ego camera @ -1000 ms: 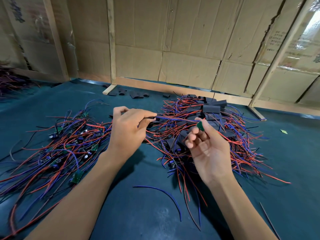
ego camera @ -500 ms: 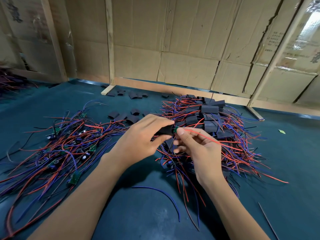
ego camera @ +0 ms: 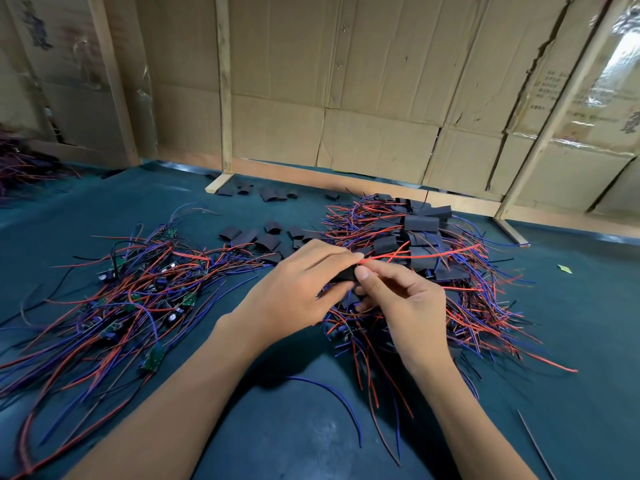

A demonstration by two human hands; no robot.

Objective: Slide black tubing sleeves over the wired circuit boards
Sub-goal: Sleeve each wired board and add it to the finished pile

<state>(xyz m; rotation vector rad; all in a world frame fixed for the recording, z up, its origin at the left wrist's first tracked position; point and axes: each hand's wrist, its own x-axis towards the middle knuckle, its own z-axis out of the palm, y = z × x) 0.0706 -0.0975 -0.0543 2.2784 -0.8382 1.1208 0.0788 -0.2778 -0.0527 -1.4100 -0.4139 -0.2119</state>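
Black sleeve (ego camera: 346, 273) is pinched by L hand (ego camera: 298, 289) grip. Red wires (ego camera: 415, 256) are pinched by R hand (ego camera: 405, 303) grip at sleeve mouth, above desk (ego camera: 277, 427).

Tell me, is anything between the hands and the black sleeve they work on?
Nothing visible is. The left hand grips the black sleeve directly, and the right hand pinches the red wires leaving its end.

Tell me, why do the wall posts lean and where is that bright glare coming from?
Head view: the wide-angle lens bends the wooden posts outward; glare comes from shiny film top right; both hands, left hand and right hand, look sharp and cast soft shadows on the green mat.
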